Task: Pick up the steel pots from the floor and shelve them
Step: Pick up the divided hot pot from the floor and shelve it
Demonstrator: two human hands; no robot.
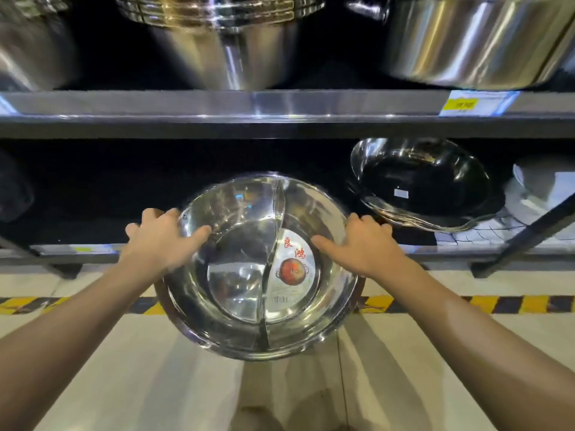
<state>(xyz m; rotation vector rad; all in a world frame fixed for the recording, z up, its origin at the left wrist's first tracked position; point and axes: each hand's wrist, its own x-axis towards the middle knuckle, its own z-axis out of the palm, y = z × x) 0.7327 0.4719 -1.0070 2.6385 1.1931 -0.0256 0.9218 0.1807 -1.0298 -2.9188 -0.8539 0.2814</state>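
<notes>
A wide, shallow steel pot [236,293] with a curved divider down its middle and a round paper label on its right half hangs in the air in front of the lower shelf [451,248]. My left hand [161,241] grips its left rim, thumb inside the bowl. My right hand [362,244] grips the right rim the same way. The pot's far edge reaches over the shelf's front lip; its near edge is above the floor. More rims seem stacked under it.
A stack of dark-lined steel woks [426,188] leans on the lower shelf to the right, with pale lidded ware [541,194] beyond. Large steel stockpots [466,42] fill the upper shelf [280,104]. A yellow-black striped tape line [497,303] crosses the pale floor.
</notes>
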